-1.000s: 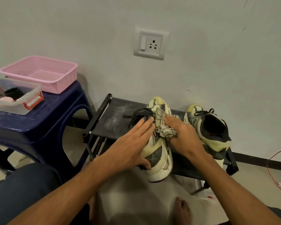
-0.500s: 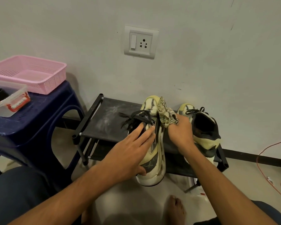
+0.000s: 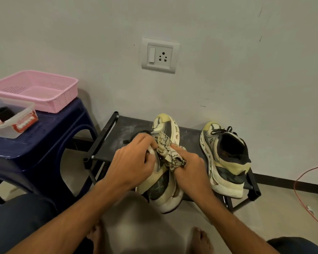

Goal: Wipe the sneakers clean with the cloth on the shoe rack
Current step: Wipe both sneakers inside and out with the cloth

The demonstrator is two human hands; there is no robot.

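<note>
A person faces a low black shoe rack (image 3: 116,143) set against the wall; the left hand (image 3: 134,162) curls its fingers round the laced top of a cream sneaker (image 3: 162,191), holding it tipped sideways, while the right hand (image 3: 190,171) grips a bunched patterned cloth (image 3: 170,153) against its upper. This sneaker lies mid-rack under both hands, toe to the wall, heel overhanging the front edge, so wiping strokes likely run along that line. The second sneaker (image 3: 226,162) stands upright at the right end, nearer the right hand, with bare shelf at the left end
</note>
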